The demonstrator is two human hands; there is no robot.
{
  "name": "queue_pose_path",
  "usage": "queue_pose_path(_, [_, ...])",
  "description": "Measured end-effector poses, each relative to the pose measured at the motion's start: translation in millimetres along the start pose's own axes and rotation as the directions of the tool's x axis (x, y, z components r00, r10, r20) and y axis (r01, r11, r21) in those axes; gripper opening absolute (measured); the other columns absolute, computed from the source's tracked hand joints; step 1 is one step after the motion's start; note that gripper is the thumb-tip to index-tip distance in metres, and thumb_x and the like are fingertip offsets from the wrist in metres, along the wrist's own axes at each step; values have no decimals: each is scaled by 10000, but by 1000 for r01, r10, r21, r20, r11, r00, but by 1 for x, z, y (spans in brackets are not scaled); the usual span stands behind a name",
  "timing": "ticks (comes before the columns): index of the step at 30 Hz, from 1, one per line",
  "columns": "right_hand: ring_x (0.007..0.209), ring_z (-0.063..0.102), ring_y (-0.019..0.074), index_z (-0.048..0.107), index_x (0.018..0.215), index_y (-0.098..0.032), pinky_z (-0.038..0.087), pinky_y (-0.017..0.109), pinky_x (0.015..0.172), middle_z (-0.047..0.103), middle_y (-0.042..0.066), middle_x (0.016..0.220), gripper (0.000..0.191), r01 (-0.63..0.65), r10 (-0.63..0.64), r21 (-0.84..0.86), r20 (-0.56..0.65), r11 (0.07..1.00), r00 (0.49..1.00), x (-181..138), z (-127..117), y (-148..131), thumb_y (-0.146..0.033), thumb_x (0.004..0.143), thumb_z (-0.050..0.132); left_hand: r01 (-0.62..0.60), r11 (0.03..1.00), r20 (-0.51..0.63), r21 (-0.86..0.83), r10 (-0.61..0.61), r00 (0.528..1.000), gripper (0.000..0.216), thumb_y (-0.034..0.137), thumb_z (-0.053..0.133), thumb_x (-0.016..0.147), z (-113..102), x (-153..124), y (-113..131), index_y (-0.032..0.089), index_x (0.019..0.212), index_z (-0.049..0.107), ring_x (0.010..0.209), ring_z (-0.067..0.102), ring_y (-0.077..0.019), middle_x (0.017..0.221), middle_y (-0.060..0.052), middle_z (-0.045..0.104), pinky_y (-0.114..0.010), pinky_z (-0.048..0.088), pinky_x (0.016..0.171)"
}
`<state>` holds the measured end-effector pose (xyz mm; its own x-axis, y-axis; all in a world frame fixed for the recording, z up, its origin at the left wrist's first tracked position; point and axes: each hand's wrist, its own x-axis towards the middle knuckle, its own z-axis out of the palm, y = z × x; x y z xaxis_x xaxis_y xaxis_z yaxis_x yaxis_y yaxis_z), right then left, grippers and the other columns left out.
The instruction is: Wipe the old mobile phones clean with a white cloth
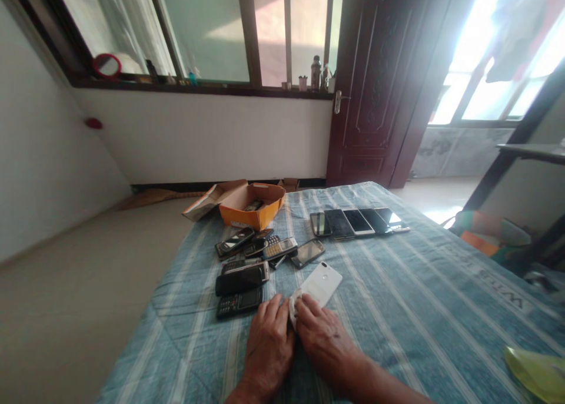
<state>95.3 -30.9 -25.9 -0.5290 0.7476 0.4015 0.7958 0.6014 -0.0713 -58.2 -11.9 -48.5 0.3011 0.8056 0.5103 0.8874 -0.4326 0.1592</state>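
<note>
Five smartphones (358, 222) in a row, one white phone (321, 283), one orange box (251, 207), two hands (268, 345) (324, 336).

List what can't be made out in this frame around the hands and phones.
All in the head view:
1. White phone: near end hidden under the left hand and right hand; whether either grips it is unclear.
2. Whitish scrap between the hands: too small to identify.
3. Orange box: its wall hides most of the contents.
4. Green thing: cut off by the lower right corner.
</note>
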Motion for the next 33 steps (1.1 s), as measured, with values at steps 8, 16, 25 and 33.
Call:
queue_pose_path(8, [1109,504,283,636,1054,-115,528,365,756,572,155,1188,207,-12,15,-53,64,999,998,29,-4,6,-134,884,520,-42,999,-9,8,42,999,378,204,466,792,-2,0,-4,118,1137,595,1074,574,-267,1157,-138,633,-413,498,928])
queue_pose_path(16, [1227,432,301,557,1219,-70,520,363,798,549,156,1267,366,12,-18,-86,-70,996,997,-9,16,7,-106,856,539,-3,997,30,75,1,1000,438,121,471,727,0,0,-1,120,1140,615,1090,570,-268,1180,-123,631,-407,496,943])
queue_pose_path(25, [1114,499,288,646,1017,-118,535,385,750,589,142,1138,182,-5,14,-82,112,997,994,36,-10,14,-133,895,512,-17,1000,27,21,17,999,346,164,484,786,-7,3,1,120,1101,619,1063,573,-271,1151,-126,631,-427,504,928])
queue_pose_path(33, [1190,442,293,589,1173,-100,505,381,809,538,160,1249,289,-13,13,-131,-2,991,1000,6,8,6,-156,897,525,-18,999,27,38,17,1000,408,113,482,737,-5,2,1,101,1119,625,1073,570,-279,1155,-142,635,-431,510,917])
